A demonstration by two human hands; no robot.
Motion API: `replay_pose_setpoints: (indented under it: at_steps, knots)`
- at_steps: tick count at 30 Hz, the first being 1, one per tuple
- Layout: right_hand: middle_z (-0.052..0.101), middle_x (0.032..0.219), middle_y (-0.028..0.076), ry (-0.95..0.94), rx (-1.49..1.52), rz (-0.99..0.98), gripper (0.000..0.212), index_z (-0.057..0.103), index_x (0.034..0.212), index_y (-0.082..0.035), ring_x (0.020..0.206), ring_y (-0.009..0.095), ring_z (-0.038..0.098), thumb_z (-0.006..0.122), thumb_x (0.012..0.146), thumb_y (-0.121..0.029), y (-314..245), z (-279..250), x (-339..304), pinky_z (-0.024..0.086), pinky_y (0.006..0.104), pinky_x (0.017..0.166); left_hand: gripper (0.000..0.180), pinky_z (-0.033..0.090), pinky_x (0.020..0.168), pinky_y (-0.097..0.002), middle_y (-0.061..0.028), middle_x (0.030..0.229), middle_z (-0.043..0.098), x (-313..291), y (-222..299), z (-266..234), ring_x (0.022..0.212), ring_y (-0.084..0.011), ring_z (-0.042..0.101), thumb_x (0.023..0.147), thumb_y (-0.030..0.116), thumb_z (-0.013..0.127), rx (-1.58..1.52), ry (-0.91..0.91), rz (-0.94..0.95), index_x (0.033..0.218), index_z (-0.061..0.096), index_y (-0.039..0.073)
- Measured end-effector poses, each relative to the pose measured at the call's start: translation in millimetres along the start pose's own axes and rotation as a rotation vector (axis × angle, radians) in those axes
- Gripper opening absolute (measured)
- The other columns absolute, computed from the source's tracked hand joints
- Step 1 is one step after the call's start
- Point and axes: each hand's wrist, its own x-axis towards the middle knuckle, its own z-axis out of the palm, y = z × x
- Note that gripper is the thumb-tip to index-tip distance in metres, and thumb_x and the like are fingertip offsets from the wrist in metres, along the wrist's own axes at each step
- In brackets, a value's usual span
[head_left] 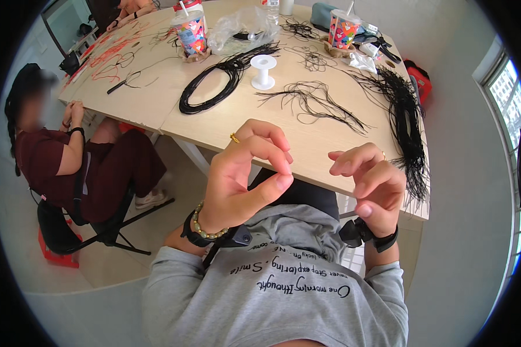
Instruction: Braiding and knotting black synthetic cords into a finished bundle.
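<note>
The left hand (230,184) and the right hand (382,188) are held up at the near edge of a pale wooden table (150,95), well apart from each other. On the left, the thumb and index fingertip are brought very close together; whether they are pressed shut, or a fine strand is pinched there, cannot be told. On the right, the fingers are curled and the thumb is parted from them — a loose, half-spread pose.

Nearest the hands, loose black strands (337,110) are spread on the tabletop. Beyond the left hand, a white spool (263,74) is stood upright, with a coil of black cord (186,99) laid to its left. A thick black bundle (404,115) is draped along the table's right side. Farther back, two patterned cups (191,37) and a clear plastic bag (223,37) are seen. At the left, a co-worker (52,153) is seated.
</note>
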Motion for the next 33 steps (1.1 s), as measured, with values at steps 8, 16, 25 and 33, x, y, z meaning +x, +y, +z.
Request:
replay_pose_setpoints:
  at_steps: [8, 16, 25, 33]
  knots:
    - [0.061, 0.105, 0.016, 0.012, -0.261, 0.039, 0.019, 0.066, 0.089, -0.003, 0.098, 0.024, 0.058, 0.069, 0.071, 0.002, 0, 18, 8, 0.042, 0.0367, 0.092, 0.02, 0.043, 0.085, -0.0295, -0.0087, 0.105, 0.05, -2, -1, 4, 0.093, -0.0144, 0.054, 0.078, 0.002, 0.07, -0.025, -0.012, 0.036, 0.097, 0.06, 0.004]
    - [0.058, 0.108, 0.013, -0.073, -0.235, 0.042, 0.02, 0.066, 0.09, -0.003, 0.092, 0.021, 0.06, 0.068, 0.072, 0.005, 4, 27, 12, 0.048, 0.0335, 0.084, 0.043, 0.044, 0.089, -0.0299, -0.0048, 0.11, 0.053, 1, 0, 5, 0.094, -0.0141, 0.054, 0.077, 0.004, 0.073, -0.156, -0.107, -0.146, 0.114, 0.052, 0.002]
    - [0.058, 0.107, 0.012, -0.114, -0.286, 0.057, 0.019, 0.067, 0.089, -0.004, 0.091, 0.02, 0.061, 0.07, 0.072, 0.003, 5, 26, 11, 0.049, 0.0323, 0.082, 0.046, 0.045, 0.088, -0.0287, -0.0039, 0.112, 0.053, -3, 2, 5, 0.095, -0.0126, 0.054, 0.077, 0.006, 0.074, -0.233, -0.115, -0.285, 0.117, 0.051, 0.002]
    - [0.06, 0.104, 0.013, -0.074, -0.297, -0.02, 0.014, 0.07, 0.082, -0.004, 0.088, 0.021, 0.063, 0.073, 0.07, 0.002, 7, 25, 10, 0.05, 0.0329, 0.081, 0.049, 0.044, 0.087, -0.0276, -0.0039, 0.112, 0.053, -3, 4, 6, 0.094, -0.0121, 0.054, 0.076, 0.008, 0.074, -0.238, -0.104, -0.299, 0.118, 0.05, 0.002]
